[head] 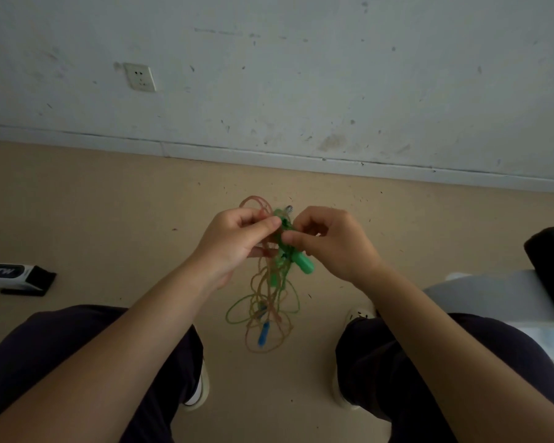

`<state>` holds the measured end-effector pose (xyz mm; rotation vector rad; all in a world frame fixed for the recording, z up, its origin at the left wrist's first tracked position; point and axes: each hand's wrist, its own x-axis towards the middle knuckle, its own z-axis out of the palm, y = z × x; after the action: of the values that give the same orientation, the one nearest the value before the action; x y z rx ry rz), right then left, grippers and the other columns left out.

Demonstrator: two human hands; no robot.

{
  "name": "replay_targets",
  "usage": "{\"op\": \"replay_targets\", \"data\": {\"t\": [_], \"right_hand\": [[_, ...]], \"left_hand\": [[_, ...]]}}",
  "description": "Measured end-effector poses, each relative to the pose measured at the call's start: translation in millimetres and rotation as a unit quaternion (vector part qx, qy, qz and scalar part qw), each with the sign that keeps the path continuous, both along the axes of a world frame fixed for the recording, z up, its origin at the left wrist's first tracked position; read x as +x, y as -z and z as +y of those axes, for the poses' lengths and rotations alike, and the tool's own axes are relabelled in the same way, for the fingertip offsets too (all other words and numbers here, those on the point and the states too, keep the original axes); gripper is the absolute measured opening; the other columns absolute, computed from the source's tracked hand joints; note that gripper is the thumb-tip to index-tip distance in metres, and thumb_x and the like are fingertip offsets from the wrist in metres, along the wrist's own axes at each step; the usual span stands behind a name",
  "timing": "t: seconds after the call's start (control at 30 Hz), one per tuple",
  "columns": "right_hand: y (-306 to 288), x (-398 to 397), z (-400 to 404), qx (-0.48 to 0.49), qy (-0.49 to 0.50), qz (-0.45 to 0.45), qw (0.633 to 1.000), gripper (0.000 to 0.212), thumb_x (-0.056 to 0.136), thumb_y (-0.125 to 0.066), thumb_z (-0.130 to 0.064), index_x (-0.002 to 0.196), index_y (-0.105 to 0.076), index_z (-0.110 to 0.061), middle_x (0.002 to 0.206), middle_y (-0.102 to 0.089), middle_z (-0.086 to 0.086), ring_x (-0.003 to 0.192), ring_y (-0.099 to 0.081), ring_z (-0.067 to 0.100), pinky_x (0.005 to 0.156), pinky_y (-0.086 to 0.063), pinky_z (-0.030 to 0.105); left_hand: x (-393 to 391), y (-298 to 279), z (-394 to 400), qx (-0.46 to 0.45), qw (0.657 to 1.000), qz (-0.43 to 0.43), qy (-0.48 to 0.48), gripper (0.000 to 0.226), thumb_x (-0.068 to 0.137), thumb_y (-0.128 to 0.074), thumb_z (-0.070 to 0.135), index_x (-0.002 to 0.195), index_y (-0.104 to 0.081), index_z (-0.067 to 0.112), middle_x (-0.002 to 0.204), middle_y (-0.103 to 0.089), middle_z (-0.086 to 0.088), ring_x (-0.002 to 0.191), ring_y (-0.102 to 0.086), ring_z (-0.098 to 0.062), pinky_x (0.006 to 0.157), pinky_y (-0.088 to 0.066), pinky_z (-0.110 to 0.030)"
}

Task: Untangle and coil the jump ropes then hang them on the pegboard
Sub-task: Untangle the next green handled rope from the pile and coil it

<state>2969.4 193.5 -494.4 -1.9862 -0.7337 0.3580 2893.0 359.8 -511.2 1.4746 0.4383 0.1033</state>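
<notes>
- Left hand (234,241) pinching tangled jump ropes (269,295), fingers curled on orange cord.
- Right hand (330,241) gripping green handle (303,263) amid the knot.
- Loops and blue handle (264,334) dangling between knees, above floor (109,203).

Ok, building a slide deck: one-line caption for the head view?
Both hands, left hand and right hand, pinch a tangled bundle of thin green and orange jump ropes above the beige floor.

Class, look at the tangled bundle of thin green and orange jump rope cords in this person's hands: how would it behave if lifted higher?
The tangled bundle of thin green and orange jump rope cords is probably floppy: its loops droop below both hands. It seems light, since fingertip pinches hold it. The blue plastic handle dangling lowest would likely swing.
</notes>
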Motion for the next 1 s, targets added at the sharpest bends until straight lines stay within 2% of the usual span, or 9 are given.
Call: {"op": "replay_targets", "data": {"t": [0.1, 0.27, 0.4, 0.47, 0.6, 0.7, 0.8, 0.93, 1.0], "right_hand": [[-2.8, 4.7, -5.9, 0.091, 0.003, 0.095, 0.991, 0.026, 0.078, -0.078, -0.022, 0.076, -0.061, -0.003, 0.076, -0.069, 0.016, 0.069, -0.063, 0.024, 0.072, -0.056, 0.043], [-10.6, 20.3, -17.5, 0.236, -0.021, 0.247, 0.940, 0.015, 0.085, -0.064, -0.015, 0.082, -0.055, -0.003, 0.074, -0.068, 0.010, 0.064, -0.064, 0.020, 0.073, -0.056, 0.037], [-8.9, 27.4, -26.3, 0.050, 0.014, 0.181, 0.982, 0.013, 0.095, -0.062, -0.016, 0.087, -0.063, -0.006, 0.060, -0.050, -0.004, 0.047, -0.042, 0.009, 0.057, -0.042, 0.032], [-9.8, 26.6, -26.7, 0.040, 0.011, 0.178, 0.983, 0.014, 0.094, -0.064, -0.020, 0.085, -0.066, -0.008, 0.054, -0.043, -0.010, 0.047, -0.036, 0.009, 0.051, -0.036, 0.027], [-11.8, 22.1, -22.6, 0.074, -0.012, 0.185, 0.980, 0.020, 0.096, -0.061, -0.014, 0.088, -0.060, 0.004, 0.053, -0.040, -0.008, 0.047, -0.030, 0.009, 0.046, -0.028, 0.023], [-11.8, 16.4, -18.4, 0.065, -0.049, 0.164, 0.983, 0.015, 0.095, -0.060, -0.010, 0.087, -0.060, 0.003, 0.055, -0.049, -0.003, 0.046, -0.036, 0.008, 0.045, -0.031, 0.017], [-12.5, 13.2, -15.9, 0.049, -0.079, 0.142, 0.985, 0.014, 0.094, -0.062, -0.008, 0.082, -0.063, -0.014, 0.057, -0.055, 0.001, 0.045, -0.042, 0.005, 0.045, -0.035, 0.015], [-12.4, 14.6, -18.3, -0.054, -0.093, 0.097, 0.989, 0.009, 0.092, -0.064, -0.011, 0.083, -0.064, -0.014, 0.054, -0.057, -0.010, 0.046, -0.047, -0.002, 0.049, -0.037, 0.014], [-10.8, 11.4, -16.9, -0.084, -0.111, 0.108, 0.984, 0.003, 0.090, -0.068, -0.015, 0.087, -0.066, -0.014, 0.057, -0.058, -0.013, 0.050, -0.050, -0.003, 0.051, -0.039, 0.014]], "left_hand": [[3.3, 2.0, 2.3, 0.023, 0.998, 0.018, -0.062, 0.012, 0.093, -0.070, 0.015, 0.088, -0.074, 0.006, 0.070, -0.075, -0.003, 0.065, -0.073, -0.015, 0.059, -0.061, -0.029], [9.6, 1.7, 16.4, -0.001, 0.991, 0.024, -0.135, 0.015, 0.094, -0.065, 0.012, 0.081, -0.071, 0.008, 0.065, -0.072, -0.004, 0.062, -0.070, -0.016, 0.059, -0.059, -0.029], [6.7, 1.3, 21.6, 0.044, 0.995, -0.011, -0.091, 0.010, 0.092, -0.068, 0.017, 0.085, -0.073, 0.012, 0.074, -0.076, -0.005, 0.070, -0.075, -0.019, 0.060, -0.057, -0.025], [4.4, 4.5, 24.9, 0.122, 0.991, 0.018, -0.058, 0.008, 0.091, -0.072, 0.025, 0.091, -0.073, 0.017, 0.080, -0.077, -0.002, 0.078, -0.076, -0.019, 0.063, -0.058, -0.025], [3.2, 6.9, 23.6, 0.297, 0.947, 0.114, -0.041, 0.056, 0.080, -0.081, 0.044, 0.123, -0.055, 0.019, 0.114, -0.059, 0.008, 0.106, -0.059, -0.013, 0.089, -0.050, -0.033], [1.1, -3.8, 14.4, 0.229, 0.970, 0.027, 0.076, 0.044, 0.082, -0.069, 0.042, 0.125, -0.057, 0.040, 0.108, -0.062, 0.021, 0.107, -0.060, -0.005, 0.085, -0.044, -0.023], [-2.5, -9.9, 10.6, 0.109, 0.973, -0.032, 0.199, 0.032, 0.081, -0.062, 0.034, 0.111, -0.067, 0.026, 0.100, -0.076, 0.010, 0.099, -0.070, -0.005, 0.083, -0.049, -0.014], [-3.9, -14.0, 18.7, 0.166, 0.965, -0.032, 0.202, 0.047, 0.075, -0.061, 0.066, 0.092, -0.079, 0.026, 0.094, -0.077, 0.001, 0.092, -0.071, -0.015, 0.085, -0.048, -0.025], [-4.0, -12.9, 15.8, 0.184, 0.954, -0.010, 0.235, 0.040, 0.076, -0.071, 0.067, 0.094, -0.076, 0.031, 0.089, -0.077, 0.002, 0.085, -0.073, -0.016, 0.083, -0.053, -0.029]]}}
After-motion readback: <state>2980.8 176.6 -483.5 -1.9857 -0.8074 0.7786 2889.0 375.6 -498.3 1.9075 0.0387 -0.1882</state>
